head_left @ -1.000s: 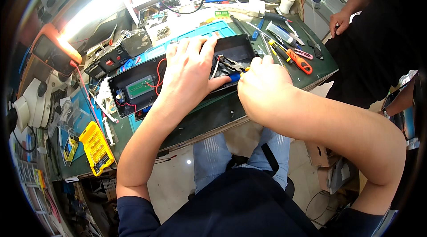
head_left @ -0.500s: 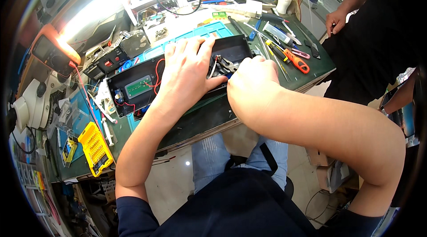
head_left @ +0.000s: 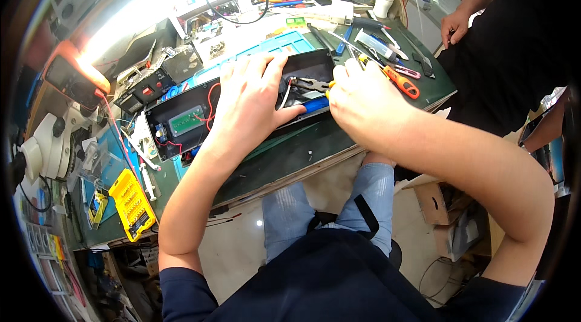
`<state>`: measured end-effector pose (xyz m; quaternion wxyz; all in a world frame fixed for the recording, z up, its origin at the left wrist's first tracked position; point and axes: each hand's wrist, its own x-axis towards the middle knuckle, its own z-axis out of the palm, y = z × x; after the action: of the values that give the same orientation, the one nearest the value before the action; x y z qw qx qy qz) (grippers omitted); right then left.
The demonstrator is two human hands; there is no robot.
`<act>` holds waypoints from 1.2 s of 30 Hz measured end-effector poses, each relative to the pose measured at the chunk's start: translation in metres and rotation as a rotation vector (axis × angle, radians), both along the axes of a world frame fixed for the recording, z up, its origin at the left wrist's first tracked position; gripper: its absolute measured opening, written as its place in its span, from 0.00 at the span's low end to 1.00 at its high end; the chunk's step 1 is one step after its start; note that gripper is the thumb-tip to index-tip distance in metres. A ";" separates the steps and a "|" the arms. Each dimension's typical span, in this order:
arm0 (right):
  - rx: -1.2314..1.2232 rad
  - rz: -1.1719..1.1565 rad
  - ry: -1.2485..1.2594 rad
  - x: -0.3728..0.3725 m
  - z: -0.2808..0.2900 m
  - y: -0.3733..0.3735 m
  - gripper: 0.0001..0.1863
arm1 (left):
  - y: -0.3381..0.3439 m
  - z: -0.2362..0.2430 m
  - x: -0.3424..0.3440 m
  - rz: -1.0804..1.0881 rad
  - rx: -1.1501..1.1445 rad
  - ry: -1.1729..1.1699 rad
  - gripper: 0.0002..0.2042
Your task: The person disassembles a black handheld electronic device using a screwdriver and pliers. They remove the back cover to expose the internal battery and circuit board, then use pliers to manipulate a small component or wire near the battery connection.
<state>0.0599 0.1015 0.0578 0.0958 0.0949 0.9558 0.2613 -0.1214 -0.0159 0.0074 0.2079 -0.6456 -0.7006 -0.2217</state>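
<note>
My left hand (head_left: 247, 92) grips a long, open black plastic case (head_left: 310, 63), fingers over the far side and thumb along the near edge. A green circuit board (head_left: 186, 121) and thin red wires (head_left: 209, 110) lie in its left end. My right hand (head_left: 370, 93) is closed around pliers with yellow handles; their metal jaws (head_left: 310, 84) reach into the case beside a short white wire (head_left: 285, 98). Whether the jaws pinch that wire cannot be made out. A blue cylinder (head_left: 315, 106) shows along the case's near side, by my left thumb.
Right of the case lie an orange-handled tool (head_left: 402, 82), a syringe (head_left: 375, 45) and several hand tools. On the left are a multimeter (head_left: 71, 77), a yellow bit set (head_left: 131, 204) and a microscope (head_left: 48, 143). Another person's hand (head_left: 455, 29) hangs beyond the bench's right edge.
My right hand has shifted to the right and slightly away, drawing the pliers along; more of the jaws and the blue cylinder show. My left hand stays on the case.
</note>
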 end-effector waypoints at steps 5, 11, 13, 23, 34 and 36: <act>-0.155 -0.175 -0.070 -0.007 0.017 -0.022 0.14 | 0.000 0.000 0.000 0.009 -0.017 0.004 0.43; -0.309 -0.328 -0.257 -0.022 0.036 -0.029 0.17 | 0.000 0.001 0.001 0.013 -0.012 0.020 0.44; -0.322 -0.343 -0.281 -0.025 0.036 -0.028 0.18 | 0.000 0.002 0.001 0.007 -0.009 0.020 0.44; -0.368 -0.469 -0.433 -0.047 0.043 -0.040 0.23 | 0.001 0.000 0.001 0.016 -0.012 0.016 0.44; -0.360 -0.511 -0.418 -0.050 0.038 -0.043 0.24 | -0.001 0.003 0.002 0.017 -0.034 -0.007 0.42; -0.382 -0.503 -0.428 -0.050 0.041 -0.043 0.21 | 0.000 0.001 0.000 0.018 -0.020 0.028 0.43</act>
<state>0.0102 0.0584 0.0987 0.3703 0.2501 0.8925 0.0609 -0.1214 -0.0164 0.0082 0.2130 -0.6445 -0.7055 -0.2040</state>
